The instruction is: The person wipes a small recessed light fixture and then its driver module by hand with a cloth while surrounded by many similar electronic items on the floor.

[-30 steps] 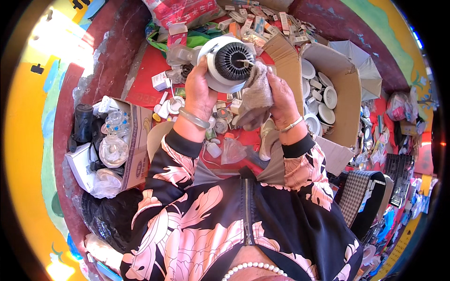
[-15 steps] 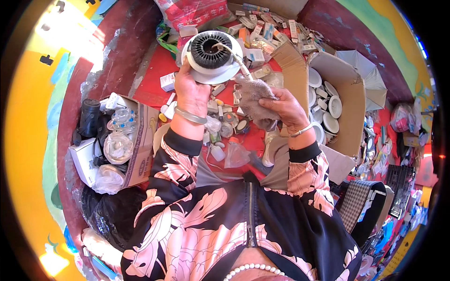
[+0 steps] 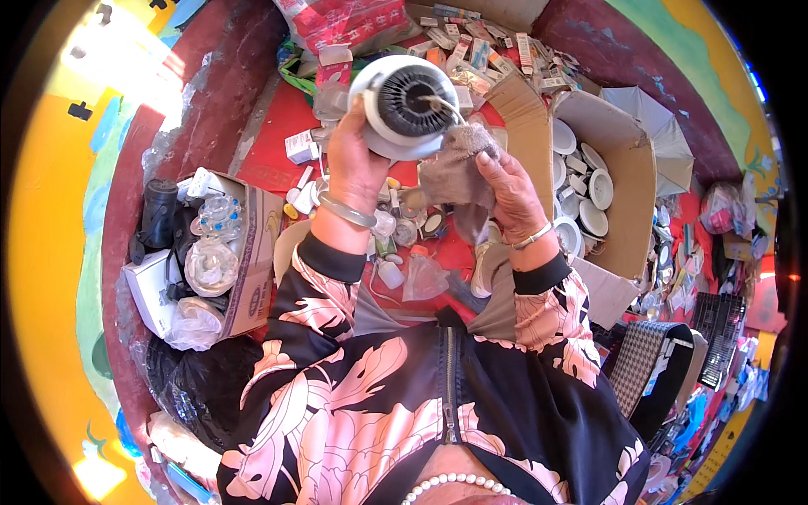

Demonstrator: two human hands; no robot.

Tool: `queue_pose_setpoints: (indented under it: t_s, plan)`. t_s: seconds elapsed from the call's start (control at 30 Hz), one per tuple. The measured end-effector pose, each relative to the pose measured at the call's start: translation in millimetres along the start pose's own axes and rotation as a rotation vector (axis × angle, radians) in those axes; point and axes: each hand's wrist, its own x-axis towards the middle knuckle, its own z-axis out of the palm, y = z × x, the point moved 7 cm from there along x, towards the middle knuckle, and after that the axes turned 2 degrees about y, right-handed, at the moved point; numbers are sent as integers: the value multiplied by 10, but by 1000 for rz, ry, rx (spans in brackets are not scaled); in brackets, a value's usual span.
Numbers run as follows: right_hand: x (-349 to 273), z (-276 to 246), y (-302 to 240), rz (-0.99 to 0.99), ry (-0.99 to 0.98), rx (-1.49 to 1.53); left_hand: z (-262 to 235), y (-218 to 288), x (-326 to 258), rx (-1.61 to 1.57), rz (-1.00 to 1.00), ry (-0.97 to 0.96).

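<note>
My left hand [image 3: 353,164] grips a round white downlight [image 3: 368,105] by its left rim, holding it up above the floor. Its black finned heat sink [image 3: 411,99] faces me, and a pale cable comes out of the middle. In my right hand [image 3: 515,198] is a greyish-brown cloth [image 3: 459,172], pinched between thumb and fingers. The upper edge of the cloth touches the light's lower right side, where the cable runs down to it. The cable's end is hidden by the cloth.
At the right stands an open cardboard box [image 3: 627,160] of round white lights. Another box [image 3: 257,261] at the left holds bagged items and a black cylinder. Small boxes [image 3: 480,55] pile up at the back. Loose bulbs and a clear plastic bag [image 3: 425,278] lie on the red floor.
The downlight has moved a little to the right and tilted. My right hand has turned, and the cloth has moved up along the cable toward the light, with its lower part hanging down.
</note>
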Motion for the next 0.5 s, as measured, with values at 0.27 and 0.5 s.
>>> queue_pose_setpoints:
  t_s: [0.27,0.5]
  plan:
    - [34,-195,-34,-42,243,-27,-84,-261,33,111,-74,-28]
    - [68,-210,14,-1,71,2,-51,-199,-10,83,-59,30]
